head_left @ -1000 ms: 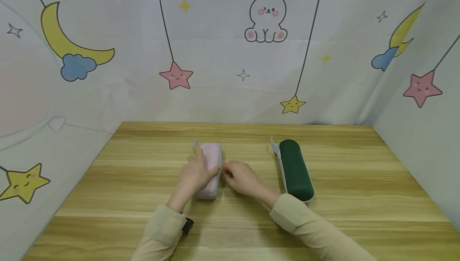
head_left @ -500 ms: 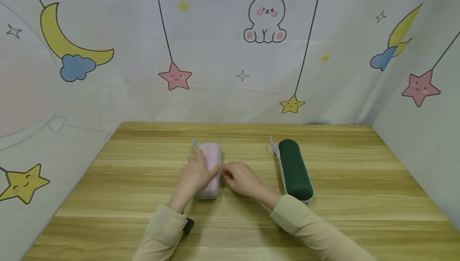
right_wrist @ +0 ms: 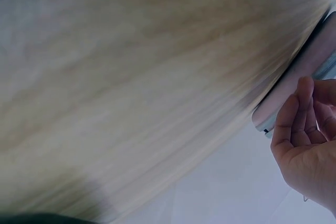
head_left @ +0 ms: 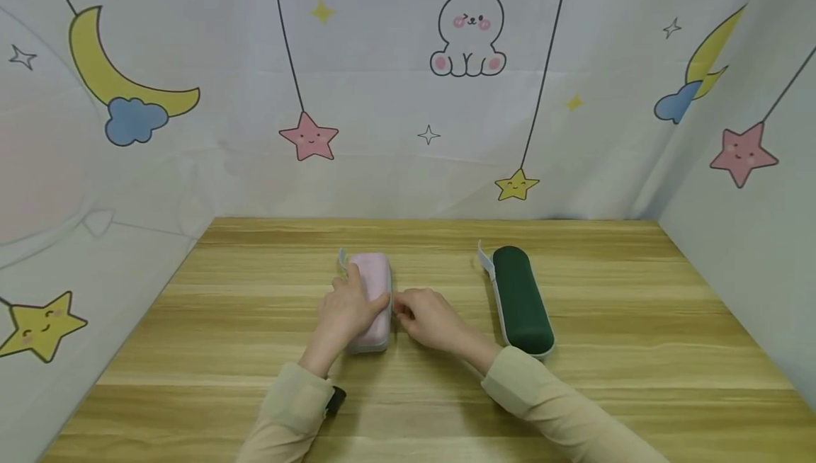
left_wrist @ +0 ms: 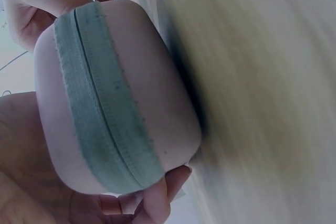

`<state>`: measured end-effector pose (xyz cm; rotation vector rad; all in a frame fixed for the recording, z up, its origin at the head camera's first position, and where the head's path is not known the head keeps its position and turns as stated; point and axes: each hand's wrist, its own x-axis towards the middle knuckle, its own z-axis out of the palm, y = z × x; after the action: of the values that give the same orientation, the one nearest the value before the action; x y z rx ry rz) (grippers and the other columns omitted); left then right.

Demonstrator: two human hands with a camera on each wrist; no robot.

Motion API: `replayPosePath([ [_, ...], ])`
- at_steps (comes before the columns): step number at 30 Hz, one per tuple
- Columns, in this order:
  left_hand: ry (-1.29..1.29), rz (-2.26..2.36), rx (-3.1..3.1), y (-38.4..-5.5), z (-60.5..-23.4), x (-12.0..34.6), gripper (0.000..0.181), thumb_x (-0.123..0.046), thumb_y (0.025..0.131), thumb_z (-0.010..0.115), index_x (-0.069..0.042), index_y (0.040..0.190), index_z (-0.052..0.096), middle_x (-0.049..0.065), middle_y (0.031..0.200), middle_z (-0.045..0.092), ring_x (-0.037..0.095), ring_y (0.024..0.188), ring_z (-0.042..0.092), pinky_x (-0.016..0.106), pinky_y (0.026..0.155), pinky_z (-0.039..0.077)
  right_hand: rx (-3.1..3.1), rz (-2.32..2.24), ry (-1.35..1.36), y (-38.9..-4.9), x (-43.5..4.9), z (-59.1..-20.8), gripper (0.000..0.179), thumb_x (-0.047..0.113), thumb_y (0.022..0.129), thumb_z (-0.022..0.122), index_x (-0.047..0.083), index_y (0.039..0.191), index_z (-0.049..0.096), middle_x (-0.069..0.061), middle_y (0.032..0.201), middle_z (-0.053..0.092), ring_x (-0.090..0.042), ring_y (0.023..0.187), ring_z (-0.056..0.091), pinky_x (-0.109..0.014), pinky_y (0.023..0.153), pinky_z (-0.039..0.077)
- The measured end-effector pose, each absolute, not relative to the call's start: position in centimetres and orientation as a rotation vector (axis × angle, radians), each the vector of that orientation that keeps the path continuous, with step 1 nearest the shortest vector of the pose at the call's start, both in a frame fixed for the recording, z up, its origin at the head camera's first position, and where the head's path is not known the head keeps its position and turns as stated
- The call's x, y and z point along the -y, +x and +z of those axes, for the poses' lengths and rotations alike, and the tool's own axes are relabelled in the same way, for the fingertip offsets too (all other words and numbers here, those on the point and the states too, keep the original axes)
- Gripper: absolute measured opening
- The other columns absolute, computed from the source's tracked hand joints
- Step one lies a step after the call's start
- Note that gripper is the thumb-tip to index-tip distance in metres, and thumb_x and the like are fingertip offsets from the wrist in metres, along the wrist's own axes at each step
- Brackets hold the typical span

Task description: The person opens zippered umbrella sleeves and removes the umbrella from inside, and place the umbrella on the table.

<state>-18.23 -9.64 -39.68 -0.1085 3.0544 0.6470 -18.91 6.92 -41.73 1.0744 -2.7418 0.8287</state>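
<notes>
A pink zip case (head_left: 376, 272), shaped like a glasses case, lies lengthwise on the table. My left hand (head_left: 347, 311) grips it from above, thumb on the right side and fingers over the left. The left wrist view shows its near end, where a grey-green zipper band (left_wrist: 100, 98) runs round with the halves together. At the right side of the case, my right hand (head_left: 433, 318) pinches at the zipper seam with curled fingers; the pull is hidden by them. Thumb and fingertips meet beside the case in the right wrist view, where the hand (right_wrist: 304, 140) shows from the palm side.
A dark green zip case (head_left: 523, 300) with a pale strap (head_left: 486, 261) lies to the right, beyond the right forearm. The wooden table (head_left: 255, 406) ends at a cloth backdrop (head_left: 382, 81) printed with stars, moons and a rabbit.
The far end of the pink case has turned very slightly left. Both hands stay in nearly the same place and hold. The head view has shifted a little.
</notes>
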Motion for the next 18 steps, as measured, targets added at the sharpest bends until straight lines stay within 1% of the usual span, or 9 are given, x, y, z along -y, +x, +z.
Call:
replayPosePath([
  [6,-0.103,0.64,-3.062,-18.2,-39.7,9.6,0.08,-0.053,0.087,0.06,0.003,0.136,0.032,0.028,0.102,0.055,0.033,0.065,0.057,0.037,0.052,0.041,2.736,0.846,1.092,-18.9,-6.9,-41.7,0.009,-0.001,0.081,0.063,0.007,0.078,0.062,0.0,0.071,0.06,-0.005,0.061,0.048,-0.018,0.055,0.042],
  [9,-0.075,0.616,-3.068,-18.2,-39.7,9.8,0.085,-0.055,0.088,0.057,0.005,0.141,0.029,0.032,0.109,0.054,0.037,0.072,0.06,0.041,0.055,0.045,2.774,0.865,1.059,-18.9,-6.9,-41.7,0.008,-0.001,0.082,0.064,0.007,0.079,0.064,-0.001,0.072,0.062,-0.007,0.063,0.05,-0.018,0.056,0.043],
  [11,-0.028,0.596,-3.08,-18.3,-39.7,10.1,0.085,-0.057,0.091,0.053,0.006,0.143,0.029,0.035,0.117,0.054,0.043,0.083,0.062,0.047,0.063,0.05,2.783,0.854,1.05,-19.0,-6.9,-41.7,0.009,-0.001,0.082,0.064,0.007,0.078,0.064,-0.001,0.073,0.063,-0.007,0.063,0.05,-0.018,0.057,0.043],
  [13,0.041,0.579,-3.095,-18.3,-39.8,10.7,0.08,-0.056,0.094,0.048,0.004,0.145,0.03,0.036,0.126,0.05,0.048,0.097,0.06,0.053,0.073,0.052,2.787,0.843,1.048,-19.0,-6.9,-41.8,0.01,0.0,0.082,0.065,0.008,0.077,0.063,-0.001,0.072,0.062,-0.006,0.063,0.049,-0.017,0.057,0.042],
  [16,0.212,0.568,-3.11,-18.6,-39.8,12.0,0.063,-0.048,0.1,0.04,-0.006,0.146,0.035,0.032,0.137,0.045,0.05,0.117,0.051,0.059,0.087,0.048,2.801,0.82,1.05,-19.1,-6.9,-41.7,0.013,0.0,0.083,0.065,0.01,0.076,0.061,0.0,0.072,0.062,-0.005,0.063,0.048,-0.016,0.057,0.041],
  [18,0.35,0.551,-3.115,-18.8,-39.8,13.0,0.052,-0.039,0.102,0.038,-0.013,0.146,0.038,0.028,0.143,0.042,0.05,0.124,0.047,0.062,0.092,0.046,2.812,0.823,1.048,-19.0,-6.8,-41.6,0.013,0.001,0.083,0.064,0.01,0.076,0.06,0.001,0.072,0.062,-0.005,0.063,0.048,-0.016,0.057,0.041],
])
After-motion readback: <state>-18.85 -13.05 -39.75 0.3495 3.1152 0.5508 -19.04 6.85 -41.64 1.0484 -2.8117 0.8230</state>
